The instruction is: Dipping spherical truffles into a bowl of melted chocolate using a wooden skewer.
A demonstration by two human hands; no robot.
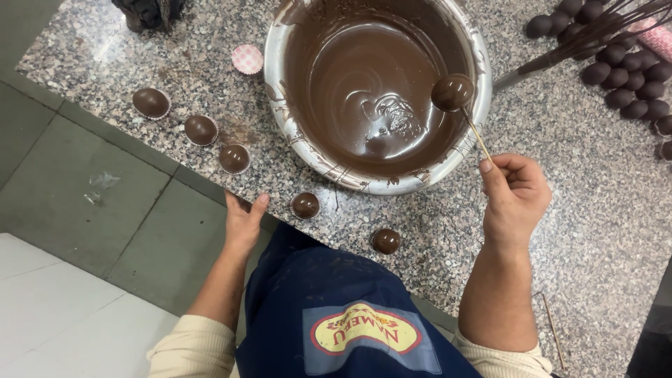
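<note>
Five coated balls (pixel 201 129) sit in small paper cups along the near edge of the granite counter (pixel 588 210), and one empty pink-checked cup (pixel 247 59) waits by the bowl. Top right, a cluster of uncoated dark balls (pixel 630 77), well over a dozen, too packed to count exactly, with a whisk (pixel 595 35) lying across them.

One big metal bowl (pixel 483 66), holding a pool of glossy melted chocolate (pixel 364 91), smeared up the walls.

Now the right hand (pixel 514 196): fingers pinched shut on a thin wooden skewer (pixel 479 140), and on its tip a freshly dipped ball (pixel 452 92) hangs over the bowl's right rim, up and left of that hand. The left hand (pixel 243 220) lies open and flat on the counter edge, holding nothing, just beside one cupped ball, well apart from the skewer.
</note>
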